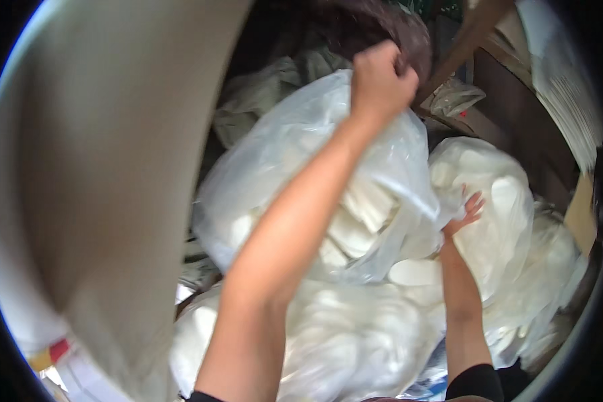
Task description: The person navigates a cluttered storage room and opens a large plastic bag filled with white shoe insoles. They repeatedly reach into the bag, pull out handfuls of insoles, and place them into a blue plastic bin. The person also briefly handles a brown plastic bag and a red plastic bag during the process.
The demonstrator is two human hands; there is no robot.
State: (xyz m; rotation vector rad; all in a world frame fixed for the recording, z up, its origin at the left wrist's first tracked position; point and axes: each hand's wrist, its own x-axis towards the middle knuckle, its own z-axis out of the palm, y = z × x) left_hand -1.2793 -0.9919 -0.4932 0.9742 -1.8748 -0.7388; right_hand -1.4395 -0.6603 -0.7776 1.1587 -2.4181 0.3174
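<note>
At left, a big beige surface (114,167) is blurred; low down beside it there is a red patch (58,349). At upper right, a brown beam (472,47) goes slantwise, and near it lies a clear bag (454,99). More to the right is a white stack (567,117), with a tan piece (578,211) below it

Place: workshop or storeroom corner, by its look | crammed before me: bulging clear bags (254,181) of loose white pieces (372,208) | right: stacked pale sheets (566,110), brown beam (467,50)

Soft blur, dark curved edges
</note>
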